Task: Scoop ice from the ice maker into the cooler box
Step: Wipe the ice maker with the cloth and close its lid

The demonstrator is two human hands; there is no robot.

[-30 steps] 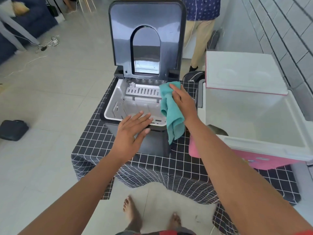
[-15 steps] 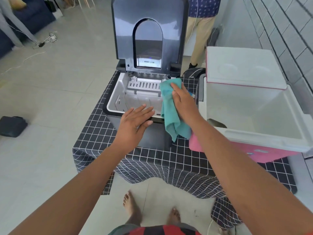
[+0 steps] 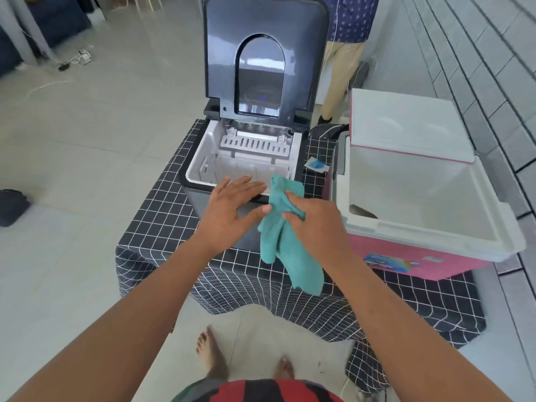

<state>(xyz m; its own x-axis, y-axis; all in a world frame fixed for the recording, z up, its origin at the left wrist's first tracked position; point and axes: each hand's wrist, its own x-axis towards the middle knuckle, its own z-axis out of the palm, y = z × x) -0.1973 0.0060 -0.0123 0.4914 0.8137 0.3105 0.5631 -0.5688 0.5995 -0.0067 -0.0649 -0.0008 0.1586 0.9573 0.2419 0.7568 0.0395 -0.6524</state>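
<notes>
At the front rim of the ice maker (image 3: 203, 181), lid upright, the left hand (image 3: 229, 211) lay flat with fingers spread. Beside it the right hand (image 3: 313, 224) gripped a teal cloth (image 3: 290, 256). To the right, the cooler box (image 3: 435, 250) stood open.

Both arms extended forward, left hand (image 3: 232, 208) flat with fingers straight and spread, palm down, thumb pointing toward the right hand (image 3: 314, 220), whose fingers curl round a teal cloth (image 3: 285, 245) hanging below it.
</notes>
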